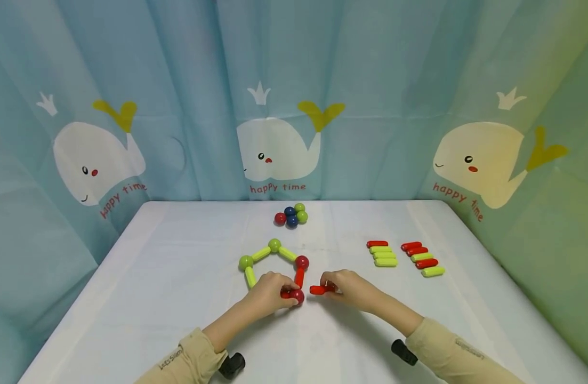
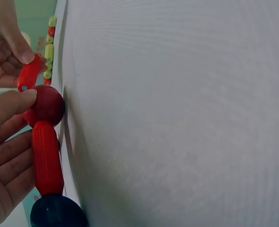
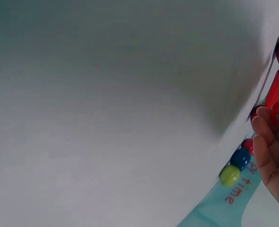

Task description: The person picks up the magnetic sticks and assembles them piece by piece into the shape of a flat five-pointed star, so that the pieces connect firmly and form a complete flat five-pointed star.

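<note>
Head view suggested a risk: a slip or bump at the red ball (image 1: 299, 297) could have twisted the ring (image 1: 274, 245) on the surface (image 1: 145, 298). Fingers (image 2: 16, 101) drawn close, the left hand (image 1: 268, 293) pinched that ball at the ring's near right corner; the right hand (image 1: 353, 288) pinched a red stick (image 1: 316, 290), just beside it, apart.

Pale blue-green curtains (image 1: 198, 64) printed with white whales (image 1: 281, 144) and "happy time" lettering (image 1: 278, 188) surround a white desk (image 1: 169, 250) on three sides.

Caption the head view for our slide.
Left hand pinches a red ball while the right hand holds a red rod nearby.
</note>
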Available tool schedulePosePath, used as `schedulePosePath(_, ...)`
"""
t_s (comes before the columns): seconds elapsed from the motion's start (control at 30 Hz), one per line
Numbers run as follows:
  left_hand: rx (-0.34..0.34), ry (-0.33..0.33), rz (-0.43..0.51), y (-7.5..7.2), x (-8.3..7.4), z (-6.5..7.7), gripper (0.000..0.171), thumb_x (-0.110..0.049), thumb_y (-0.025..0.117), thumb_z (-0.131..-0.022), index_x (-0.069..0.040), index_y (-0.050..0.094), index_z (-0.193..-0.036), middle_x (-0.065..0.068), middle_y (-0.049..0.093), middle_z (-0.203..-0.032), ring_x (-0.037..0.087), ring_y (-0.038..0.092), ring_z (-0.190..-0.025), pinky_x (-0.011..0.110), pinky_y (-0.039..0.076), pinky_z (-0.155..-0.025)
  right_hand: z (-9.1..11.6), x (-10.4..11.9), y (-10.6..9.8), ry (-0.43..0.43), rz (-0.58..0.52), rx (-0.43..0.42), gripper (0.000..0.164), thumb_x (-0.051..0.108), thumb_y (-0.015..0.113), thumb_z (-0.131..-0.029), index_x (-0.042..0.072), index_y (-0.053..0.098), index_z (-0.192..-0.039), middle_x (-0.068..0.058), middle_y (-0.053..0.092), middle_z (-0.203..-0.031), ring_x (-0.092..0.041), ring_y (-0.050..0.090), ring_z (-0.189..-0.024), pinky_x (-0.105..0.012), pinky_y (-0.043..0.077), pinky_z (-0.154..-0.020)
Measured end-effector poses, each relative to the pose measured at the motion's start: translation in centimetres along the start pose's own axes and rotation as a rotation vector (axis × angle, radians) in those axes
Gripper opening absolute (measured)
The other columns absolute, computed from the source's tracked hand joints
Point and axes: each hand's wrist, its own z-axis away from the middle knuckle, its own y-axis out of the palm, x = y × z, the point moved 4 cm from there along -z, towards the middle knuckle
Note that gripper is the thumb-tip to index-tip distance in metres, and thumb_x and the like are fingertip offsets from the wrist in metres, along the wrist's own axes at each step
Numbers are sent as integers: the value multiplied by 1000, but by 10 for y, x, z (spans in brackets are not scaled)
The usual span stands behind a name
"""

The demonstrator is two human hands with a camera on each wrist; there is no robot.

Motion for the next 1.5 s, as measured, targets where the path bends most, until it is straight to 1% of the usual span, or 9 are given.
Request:
schedulePosePath(0.17,39,35,-16,-4,-1,-2,25,-15,76,-78,-6,72,-101,1,73,-89,8,62,-80,19,50,-72,-4,4,0,-12,-4,11,13,3,71,-80,5,64,-91,-2,69,-81,-8,59,-71,-19,52,-66)
schedulePosePath(0.3,108,57,-100,-15,3,5,36,-17,74,-80,-8,67,-115,4,72,-101,14,64,-90,27,52,-81,-4,4,1,-6,-11,16,13,3,71,-80,5,64,-91,-3,69,-81,-9,59,-72,-19,52,-67)
schedulePosePath(0.43,144,80,-168,-22,11,14,35,-19,72,-83,-9,67,-116,3,71,-103,13,63,-89,28,51,-80,-2,4,2,2,-12,22,13,2,71,-80,5,64,-91,-2,68,-80,-8,58,-70,-19,51,-66)
schedulePosePath(0.67,59,138,-174,-14,3,12,26,-19,70,-85,-7,70,-108,1,72,-96,6,57,-77,20,46,-69,-6,9,5,-64,15,13,11,5,71,-80,6,64,-89,0,66,-78,-4,52,-67,-17,48,-64)
schedulePosePath(0.77,24,127,-165,-7,-2,8,28,-21,73,-82,-7,70,-106,-1,71,-89,5,54,-73,18,44,-65,-10,10,6,-89,18,-2,10,4,72,-80,5,64,-87,0,66,-78,-5,52,-68,-17,48,-64)
schedulePosePath(0.9,-16,103,-164,-1,-8,3,24,-23,78,-77,-8,69,-93,-4,67,-77,4,50,-67,17,41,-62,-11,6,8,-80,8,-16,11,0,71,-80,5,66,-88,0,67,-81,-7,57,-72,-20,51,-69)
schedulePosePath(1.07,-25,79,-200,-1,-13,-2,20,-24,79,-75,-10,69,-82,-6,65,-70,5,46,-64,18,38,-61,-13,-2,5,-55,23,-32,14,-4,68,-81,5,67,-91,-3,69,-86,-12,61,-77,-25,54,-73)
schedulePosePath(1.27,-18,54,-225,-2,-13,-1,20,-25,79,-76,-9,71,-84,-6,64,-71,6,45,-65,19,38,-62,-10,-19,-6,11,58,-67,13,-6,64,-82,4,65,-90,-5,68,-83,-13,58,-71,-23,51,-66)
schedulePosePath(1.5,-13,41,-211,2,-13,0,19,-24,78,-77,-9,70,-84,-5,62,-70,6,44,-64,18,37,-60,15,-62,-27,101,117,-143,11,-6,67,-80,2,64,-87,-4,65,-76,-11,55,-66,-22,48,-60)
